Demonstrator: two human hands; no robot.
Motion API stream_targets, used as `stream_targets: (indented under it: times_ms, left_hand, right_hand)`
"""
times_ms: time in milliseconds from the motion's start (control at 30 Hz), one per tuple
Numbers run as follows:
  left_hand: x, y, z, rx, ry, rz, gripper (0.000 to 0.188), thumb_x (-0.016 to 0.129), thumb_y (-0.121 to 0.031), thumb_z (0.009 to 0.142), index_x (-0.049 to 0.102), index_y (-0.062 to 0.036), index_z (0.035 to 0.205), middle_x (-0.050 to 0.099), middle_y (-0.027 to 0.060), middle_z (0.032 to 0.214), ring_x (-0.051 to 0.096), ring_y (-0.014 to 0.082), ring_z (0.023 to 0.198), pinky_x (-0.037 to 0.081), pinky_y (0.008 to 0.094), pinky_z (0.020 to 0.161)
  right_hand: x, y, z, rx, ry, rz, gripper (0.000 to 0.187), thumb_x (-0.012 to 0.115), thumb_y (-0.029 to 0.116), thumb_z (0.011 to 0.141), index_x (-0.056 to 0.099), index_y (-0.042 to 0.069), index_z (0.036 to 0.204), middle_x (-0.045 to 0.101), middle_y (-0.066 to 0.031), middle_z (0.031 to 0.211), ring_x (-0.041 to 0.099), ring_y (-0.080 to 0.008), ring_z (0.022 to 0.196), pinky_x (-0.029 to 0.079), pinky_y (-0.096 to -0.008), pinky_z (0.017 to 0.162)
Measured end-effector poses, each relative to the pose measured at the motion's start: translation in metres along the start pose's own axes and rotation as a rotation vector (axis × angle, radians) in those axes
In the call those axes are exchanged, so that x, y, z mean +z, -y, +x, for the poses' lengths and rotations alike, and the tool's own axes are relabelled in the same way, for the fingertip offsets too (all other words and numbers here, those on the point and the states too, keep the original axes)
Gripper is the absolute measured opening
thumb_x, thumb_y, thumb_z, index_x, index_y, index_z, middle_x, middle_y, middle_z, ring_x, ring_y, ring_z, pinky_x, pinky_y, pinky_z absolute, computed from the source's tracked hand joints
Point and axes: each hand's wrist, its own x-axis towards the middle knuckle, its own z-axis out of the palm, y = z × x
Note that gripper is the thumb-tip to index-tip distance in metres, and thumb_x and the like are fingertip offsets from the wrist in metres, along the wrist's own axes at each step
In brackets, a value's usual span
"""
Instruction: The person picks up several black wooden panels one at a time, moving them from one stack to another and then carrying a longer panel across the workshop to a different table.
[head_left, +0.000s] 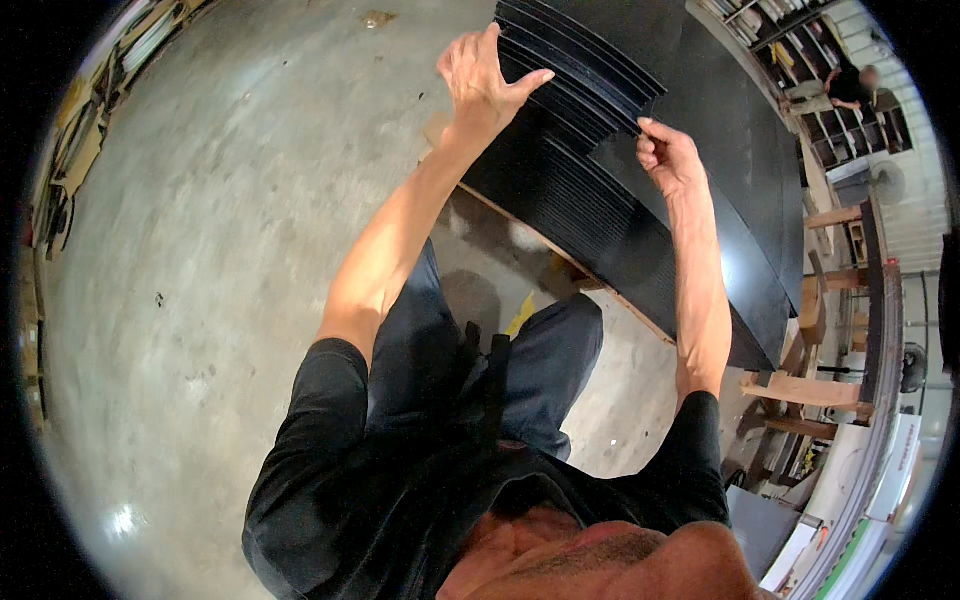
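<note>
The person stands over a stack of thin black sheets (580,190), fanned so their edges step back one behind another toward the top of the view. The left hand (482,78) is spread, fingers laid along the upper left edge of the fan, thumb out against the sheet edges. The right hand (664,155) is pressed closed, pinching the corner of one sheet between thumb and fingertips at the fan's right side. The stack rests on a low wooden pallet (560,255), its pale edge showing beneath the lower left border of the sheets.

To the left lies open concrete floor (230,220), grey and scuffed, well clear of the stack. To the right the room is crowded: wooden frames (815,385) stand just beside the sheets, with shelving (800,40) beyond, where another person (855,85) works well apart.
</note>
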Motion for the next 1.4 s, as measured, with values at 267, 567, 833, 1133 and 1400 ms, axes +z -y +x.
stream_targets:
  times_ms: [267,567,833,1133,1400]
  left_hand:
    - [-0.009,0.001,0.006,-0.047,0.107,0.009,0.089,0.081,-0.059,0.066,0.056,-0.0002,0.128,0.060,0.0191,0.118,0.051,0.0353,0.116,0.030,0.0522,0.105]
    - [-0.013,0.008,0.010,-0.086,0.100,-0.117,0.073,0.085,-0.050,0.065,0.063,-0.0010,0.114,0.068,0.0128,0.105,0.053,0.0309,0.115,0.030,0.0470,0.106]
    - [-0.031,-0.005,0.065,-0.533,0.111,-0.496,0.044,0.077,-0.036,0.082,0.069,0.0032,0.100,0.071,0.0149,0.088,0.065,0.0237,0.076,0.051,0.0363,0.070]
    - [-0.009,0.012,0.140,-0.863,0.853,-0.794,0.040,0.067,-0.040,0.091,0.070,-0.0045,0.073,0.063,-0.0004,0.064,0.058,0.0117,0.053,0.042,0.0287,0.050]
    - [0.013,0.031,0.163,-0.836,1.103,-0.459,0.063,0.078,-0.056,0.073,0.069,0.0051,0.087,0.064,0.0088,0.073,0.063,0.0202,0.065,0.047,0.0314,0.052]
  right_hand:
    - [-0.014,0.002,0.007,0.039,0.100,0.059,0.005,0.063,-0.002,0.089,0.060,-0.006,0.091,0.056,-0.0086,0.079,0.046,-0.0086,0.057,0.034,-0.0210,0.046]
    - [0.003,-0.001,-0.020,-0.105,0.005,-0.135,0.015,0.071,0.014,0.089,0.063,0.002,0.089,0.060,-0.0040,0.076,0.054,-0.0077,0.059,0.043,-0.0203,0.050]
    - [0.001,-0.005,-0.010,-0.099,-0.073,-0.116,0.019,0.075,0.018,0.088,0.062,0.005,0.086,0.059,-0.0024,0.074,0.054,-0.0089,0.059,0.044,-0.0216,0.051]
    - [0.009,0.001,-0.023,-0.170,-0.108,-0.295,0.018,0.072,0.017,0.090,0.060,0.003,0.089,0.055,-0.0002,0.071,0.052,-0.0080,0.057,0.042,-0.0222,0.051]
    - [0.060,0.072,-0.023,-0.286,-0.341,-0.713,0.052,0.068,0.041,0.090,0.063,-0.006,0.113,0.067,-0.0124,0.098,0.062,-0.0145,0.089,0.050,-0.0294,0.077]
